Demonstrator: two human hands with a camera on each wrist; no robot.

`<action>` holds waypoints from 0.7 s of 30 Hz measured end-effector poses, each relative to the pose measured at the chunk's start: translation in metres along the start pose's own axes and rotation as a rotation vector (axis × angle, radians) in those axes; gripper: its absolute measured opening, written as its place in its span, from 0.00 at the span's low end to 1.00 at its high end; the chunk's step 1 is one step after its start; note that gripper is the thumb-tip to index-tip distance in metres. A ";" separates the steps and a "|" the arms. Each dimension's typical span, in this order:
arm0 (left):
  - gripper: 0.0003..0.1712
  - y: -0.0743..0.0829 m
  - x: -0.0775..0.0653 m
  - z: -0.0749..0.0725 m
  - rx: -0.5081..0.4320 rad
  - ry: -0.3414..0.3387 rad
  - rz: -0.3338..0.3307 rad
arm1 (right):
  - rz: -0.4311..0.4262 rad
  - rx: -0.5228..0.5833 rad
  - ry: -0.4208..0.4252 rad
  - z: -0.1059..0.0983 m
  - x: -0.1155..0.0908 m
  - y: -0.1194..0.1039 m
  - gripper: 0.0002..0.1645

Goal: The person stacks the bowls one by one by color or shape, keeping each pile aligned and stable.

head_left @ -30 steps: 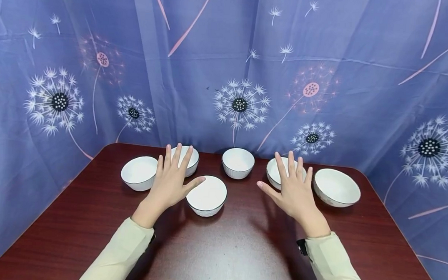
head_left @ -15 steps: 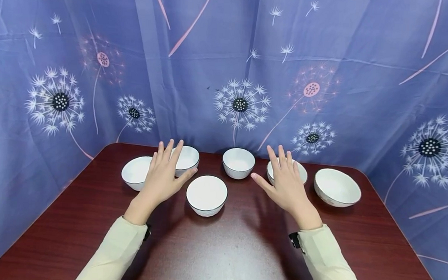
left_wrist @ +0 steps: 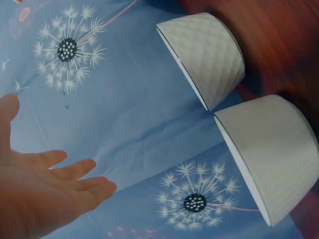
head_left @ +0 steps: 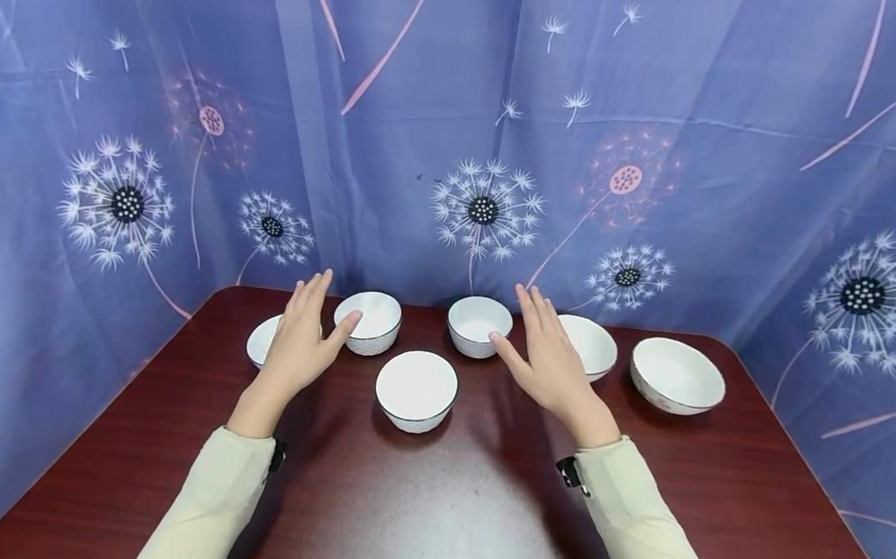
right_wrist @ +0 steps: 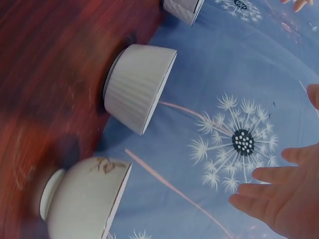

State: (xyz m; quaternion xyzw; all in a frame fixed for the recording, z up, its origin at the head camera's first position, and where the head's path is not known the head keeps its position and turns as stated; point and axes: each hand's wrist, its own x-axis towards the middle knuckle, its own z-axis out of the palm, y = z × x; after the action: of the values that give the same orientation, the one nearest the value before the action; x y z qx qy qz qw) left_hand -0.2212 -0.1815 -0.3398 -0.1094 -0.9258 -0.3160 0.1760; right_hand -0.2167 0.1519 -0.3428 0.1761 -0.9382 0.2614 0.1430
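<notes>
Several white bowls stand upright on a dark red-brown table. My left hand [head_left: 293, 348] is raised with straight fingers and spread thumb, holding nothing. It partly hides the far-left bowl [head_left: 261, 338]; a textured bowl [head_left: 368, 324] is just right of its thumb. My right hand [head_left: 552, 363], likewise raised and empty with extended fingers, partly covers a bowl [head_left: 591, 346] behind it. Its thumb tip overlaps the edge of a ribbed bowl [head_left: 479, 327] in the head view. Between the hands sits the front bowl [head_left: 416, 391]. In the right wrist view, a bowl [right_wrist: 89, 199] shows a brown floral mark.
A wide bowl [head_left: 676, 376] stands at the far right. Behind and beside the table [head_left: 438, 512] hangs a blue curtain [head_left: 424, 145] printed with dandelions. Most bowls stand along the table's back edge.
Both hands have shifted left and turned so their palms face each other more. The textured bowl and more of the bowl behind the right hand are now uncovered. The bowls stay put.
</notes>
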 end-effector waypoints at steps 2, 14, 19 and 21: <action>0.45 -0.002 0.001 0.000 -0.040 0.005 -0.015 | -0.001 0.019 0.002 0.003 0.002 -0.001 0.48; 0.40 -0.013 0.011 0.021 -0.301 0.044 -0.174 | -0.002 0.188 -0.057 0.019 0.007 -0.012 0.47; 0.40 -0.016 0.017 0.033 -0.426 0.036 -0.295 | 0.014 0.294 -0.093 0.027 0.006 -0.013 0.46; 0.41 -0.017 0.019 0.036 -0.440 0.024 -0.336 | 0.022 0.334 -0.099 0.030 0.007 -0.014 0.45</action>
State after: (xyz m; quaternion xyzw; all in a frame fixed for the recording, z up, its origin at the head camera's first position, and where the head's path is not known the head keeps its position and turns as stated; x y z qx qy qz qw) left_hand -0.2530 -0.1708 -0.3684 0.0138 -0.8379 -0.5357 0.1039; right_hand -0.2229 0.1228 -0.3593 0.1996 -0.8896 0.4060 0.0626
